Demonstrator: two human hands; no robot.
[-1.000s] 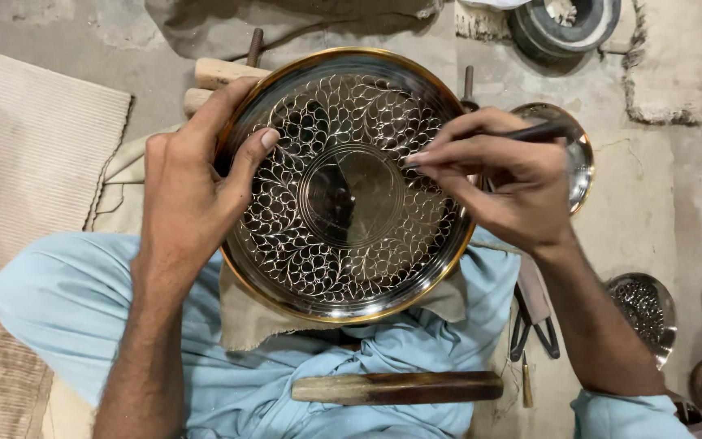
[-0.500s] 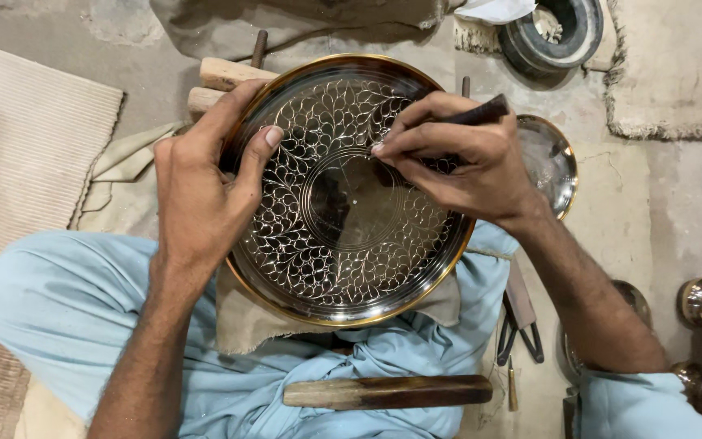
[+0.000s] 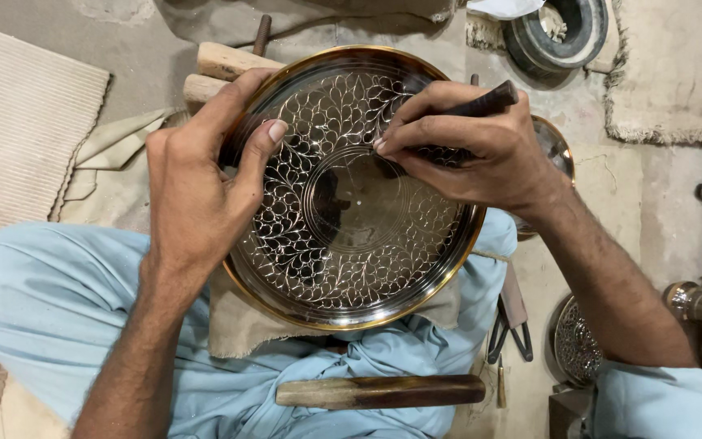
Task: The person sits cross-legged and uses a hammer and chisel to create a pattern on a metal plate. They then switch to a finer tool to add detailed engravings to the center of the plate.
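Metal plate (image 3: 351, 195), round and engraved, rests on the person's lap. Left hand (image 3: 197, 191) clasps its rim at nine o'clock; right hand (image 3: 473, 146) pinches a dark engraving tool (image 3: 481, 102) near one o'clock. Plate looks stiff, weighty, slick; the rim seems the safest hold.

**What the view hides or cuts off**

The right hand (image 3: 477, 146) covers the working tip of the dark, slim engraving tool (image 3: 481, 103), so whether it meets the metal cannot be told. The left hand (image 3: 201, 183) masks the round engraved brass-rimmed metal plate (image 3: 351, 268) at its nine o'clock rim. At the plate's three o'clock, a smaller shiny metal dish (image 3: 558, 150) shows only a sliver behind the right wrist. At twelve o'clock, pale wooden blocks (image 3: 225, 65) vanish beneath the plate. The dark round ring-shaped object (image 3: 558, 41) at one o'clock is clipped by the top edge. At four o'clock, a patterned metal disc (image 3: 574, 349) sits half behind the forearm.
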